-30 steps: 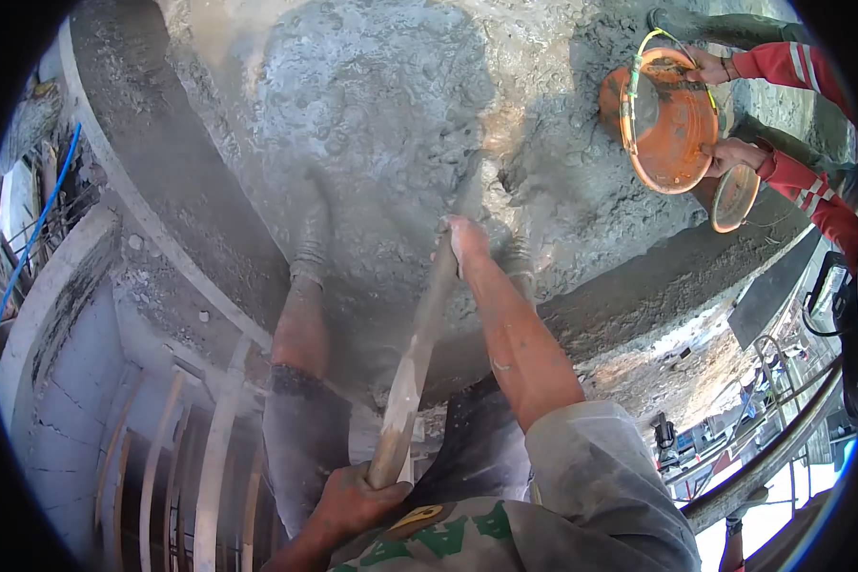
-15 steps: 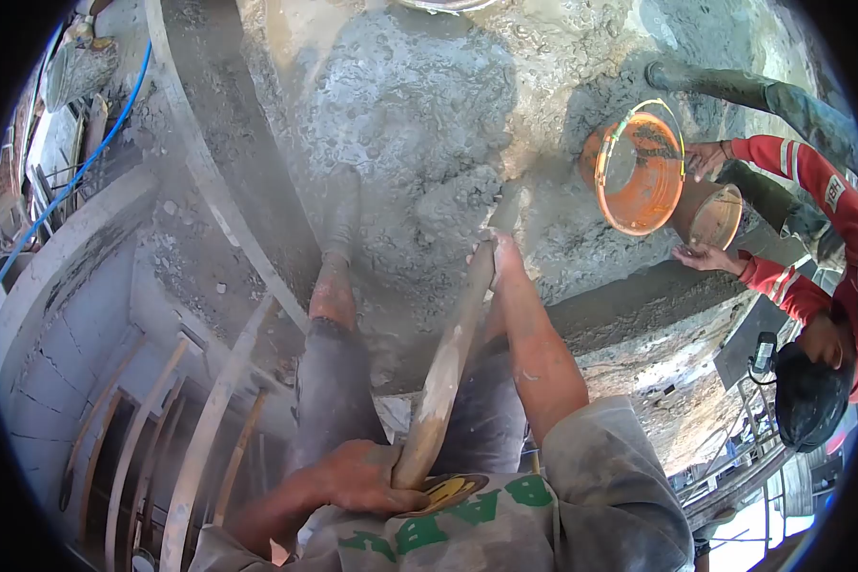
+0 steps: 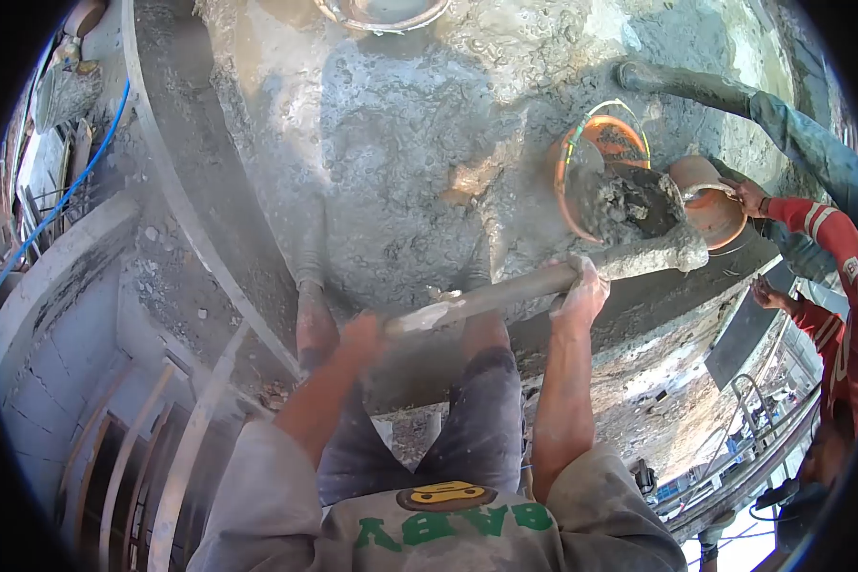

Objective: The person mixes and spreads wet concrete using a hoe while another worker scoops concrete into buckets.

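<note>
Both my hands are wrapped round the wooden handle of a hoe [image 3: 505, 294], which lies nearly level across my body. My left hand [image 3: 362, 336] grips the handle's near end, slightly blurred. Further along, my mortar-smeared right hand [image 3: 582, 288] closes round it toward the head. The hoe's blade carries a heap of wet grey mortar [image 3: 629, 202] at the mouth of an orange bucket [image 3: 564, 176], hiding part of it. That bucket has a yellow-green handle and mortar inside.
A co-worker's hand [image 3: 751, 196] touches a second orange bucket [image 3: 701, 176]; their other hand [image 3: 774, 296] is free. Wet mortar [image 3: 391, 181] covers the floor around my legs. A round container [image 3: 391, 24] sits at the far edge. A low concrete edge [image 3: 176, 191] runs along the left.
The hoe has swung from pointing forward to the right, its mortar-loaded head now at the orange bucket. My hands moved with it. The co-worker's second bucket has tipped and shifted.
</note>
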Demonstrator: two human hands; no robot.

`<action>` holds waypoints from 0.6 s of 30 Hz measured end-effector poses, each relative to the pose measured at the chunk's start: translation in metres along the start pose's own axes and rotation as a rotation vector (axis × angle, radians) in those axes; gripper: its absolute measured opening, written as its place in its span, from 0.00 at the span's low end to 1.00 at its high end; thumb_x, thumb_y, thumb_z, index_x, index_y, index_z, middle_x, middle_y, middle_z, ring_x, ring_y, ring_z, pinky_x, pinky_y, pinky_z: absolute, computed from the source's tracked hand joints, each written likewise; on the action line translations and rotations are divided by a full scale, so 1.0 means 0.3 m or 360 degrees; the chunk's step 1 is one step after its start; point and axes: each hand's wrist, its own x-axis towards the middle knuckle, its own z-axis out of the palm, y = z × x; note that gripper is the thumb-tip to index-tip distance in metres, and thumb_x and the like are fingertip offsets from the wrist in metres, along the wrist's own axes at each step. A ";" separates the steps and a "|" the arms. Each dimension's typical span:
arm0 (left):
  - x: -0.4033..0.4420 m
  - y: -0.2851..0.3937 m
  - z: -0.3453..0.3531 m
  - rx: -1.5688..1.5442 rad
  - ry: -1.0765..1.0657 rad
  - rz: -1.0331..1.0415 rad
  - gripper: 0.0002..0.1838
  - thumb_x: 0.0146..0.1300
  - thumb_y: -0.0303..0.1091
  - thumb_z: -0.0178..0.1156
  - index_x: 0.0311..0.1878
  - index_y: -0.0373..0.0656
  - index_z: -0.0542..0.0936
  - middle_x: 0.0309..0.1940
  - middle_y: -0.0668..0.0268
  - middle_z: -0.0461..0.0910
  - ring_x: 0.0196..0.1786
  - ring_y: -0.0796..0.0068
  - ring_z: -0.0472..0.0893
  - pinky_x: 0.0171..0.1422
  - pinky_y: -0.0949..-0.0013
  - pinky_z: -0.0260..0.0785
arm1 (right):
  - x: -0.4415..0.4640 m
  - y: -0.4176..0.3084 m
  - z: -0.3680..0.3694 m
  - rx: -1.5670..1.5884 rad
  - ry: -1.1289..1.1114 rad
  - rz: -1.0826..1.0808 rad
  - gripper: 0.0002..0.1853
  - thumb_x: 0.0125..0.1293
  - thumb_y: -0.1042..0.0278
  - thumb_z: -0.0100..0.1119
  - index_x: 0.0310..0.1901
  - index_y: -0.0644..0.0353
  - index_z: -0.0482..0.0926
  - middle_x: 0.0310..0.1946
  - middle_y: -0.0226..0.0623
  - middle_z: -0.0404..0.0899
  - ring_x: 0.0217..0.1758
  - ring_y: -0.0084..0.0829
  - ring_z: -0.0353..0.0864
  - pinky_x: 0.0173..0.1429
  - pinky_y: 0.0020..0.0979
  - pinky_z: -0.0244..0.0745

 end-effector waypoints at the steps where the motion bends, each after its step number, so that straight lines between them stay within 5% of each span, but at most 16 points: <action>1: -0.004 0.068 0.010 -0.0114 -0.0026 -0.0001 0.27 0.40 0.42 0.69 0.47 0.46 0.78 0.46 0.60 0.77 0.53 0.56 0.74 0.57 0.59 0.67 | 0.000 -0.042 -0.001 0.0007 -0.0137 -0.0125 0.09 0.50 0.79 0.55 0.35 0.72 0.73 0.27 0.42 0.76 0.23 0.36 0.78 0.31 0.35 0.77; 3: 0.029 0.212 -0.012 -0.0348 -0.0028 0.0011 0.29 0.41 0.45 0.70 0.50 0.46 0.78 0.48 0.61 0.77 0.55 0.57 0.73 0.58 0.60 0.67 | 0.014 -0.148 0.048 -0.0103 -0.0358 -0.0297 0.07 0.52 0.76 0.54 0.31 0.72 0.76 0.27 0.43 0.76 0.26 0.37 0.78 0.35 0.35 0.77; 6: 0.044 0.326 -0.023 -0.0216 0.0256 0.0270 0.26 0.43 0.52 0.68 0.44 0.46 0.81 0.39 0.55 0.81 0.45 0.56 0.80 0.50 0.58 0.71 | 0.108 -0.262 0.209 -0.0221 -0.0578 -0.0415 0.06 0.54 0.74 0.54 0.31 0.68 0.77 0.28 0.41 0.77 0.28 0.35 0.78 0.35 0.33 0.76; 8: 0.032 0.383 -0.121 -0.0441 0.0075 0.0312 0.28 0.43 0.54 0.68 0.44 0.45 0.81 0.37 0.55 0.82 0.43 0.54 0.80 0.48 0.58 0.71 | 0.183 -0.306 0.346 -0.0445 -0.0694 -0.0440 0.05 0.55 0.73 0.55 0.33 0.64 0.77 0.28 0.38 0.77 0.27 0.32 0.78 0.32 0.32 0.74; 9: 0.039 0.404 -0.166 -0.0538 -0.0036 0.0340 0.29 0.42 0.55 0.68 0.44 0.44 0.81 0.36 0.55 0.82 0.42 0.53 0.81 0.47 0.57 0.71 | 0.256 -0.262 0.428 -0.0253 -0.0481 -0.0258 0.06 0.56 0.71 0.55 0.34 0.63 0.78 0.25 0.37 0.76 0.25 0.30 0.77 0.27 0.31 0.73; 12: 0.134 0.315 -0.235 -0.0627 -0.0248 0.0514 0.26 0.46 0.51 0.69 0.43 0.41 0.81 0.29 0.61 0.82 0.33 0.66 0.81 0.39 0.66 0.71 | 0.452 -0.147 0.646 -0.0314 -0.0598 -0.0151 0.08 0.53 0.71 0.57 0.28 0.70 0.75 0.21 0.41 0.75 0.15 0.34 0.75 0.19 0.32 0.72; 13: 0.112 0.321 -0.312 -0.0884 -0.0249 0.0318 0.25 0.48 0.51 0.69 0.40 0.39 0.80 0.26 0.63 0.80 0.30 0.71 0.79 0.36 0.68 0.70 | 0.514 -0.065 0.715 -0.0418 -0.0596 -0.0074 0.12 0.53 0.68 0.55 0.31 0.71 0.77 0.24 0.47 0.78 0.23 0.39 0.80 0.29 0.36 0.77; 16: 0.069 0.136 -0.298 -0.1316 -0.0329 -0.0026 0.21 0.52 0.48 0.66 0.33 0.36 0.77 0.20 0.67 0.75 0.24 0.77 0.75 0.29 0.72 0.67 | 0.716 0.318 0.826 -0.1351 -0.0464 -0.0532 0.20 0.56 0.59 0.49 0.34 0.72 0.79 0.33 0.54 0.80 0.40 0.42 0.81 0.50 0.37 0.73; 18: -0.025 0.047 -0.331 -0.1539 -0.0407 -0.0208 0.19 0.54 0.46 0.64 0.31 0.37 0.76 0.18 0.68 0.73 0.22 0.79 0.73 0.26 0.73 0.65 | 0.570 0.381 0.861 -0.1689 -0.0726 -0.0629 0.20 0.57 0.58 0.46 0.34 0.68 0.80 0.37 0.53 0.80 0.44 0.44 0.80 0.54 0.38 0.71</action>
